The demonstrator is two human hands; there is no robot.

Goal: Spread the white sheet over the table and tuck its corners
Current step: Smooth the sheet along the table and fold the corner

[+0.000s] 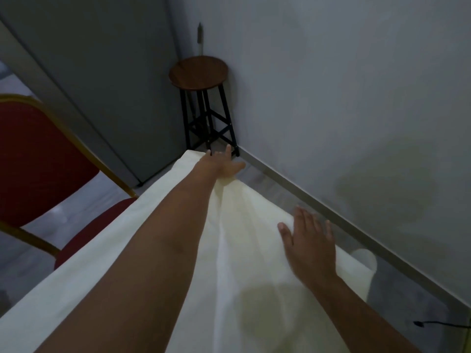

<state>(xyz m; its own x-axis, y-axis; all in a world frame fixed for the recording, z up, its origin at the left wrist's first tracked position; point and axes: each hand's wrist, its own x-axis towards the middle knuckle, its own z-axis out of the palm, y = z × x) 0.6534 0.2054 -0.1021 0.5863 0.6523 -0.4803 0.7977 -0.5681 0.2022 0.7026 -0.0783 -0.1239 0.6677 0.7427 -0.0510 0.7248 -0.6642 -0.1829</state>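
White sheet (142, 250) runs lengthwise toward stool (201, 77) | hands flat, released: left (219, 166), right (309, 240)

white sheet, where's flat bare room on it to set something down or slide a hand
The white sheet lies flat and bare along its left side, between the left hand's forearm and the edge by the red chair. The middle is creased between both arms. The right hand presses the right edge, next to the floor strip along the wall.

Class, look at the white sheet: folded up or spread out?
Spread out, not yet smooth. The white cloth sheet covers the tabletop, with creases running from the left hand towards the flat right hand.
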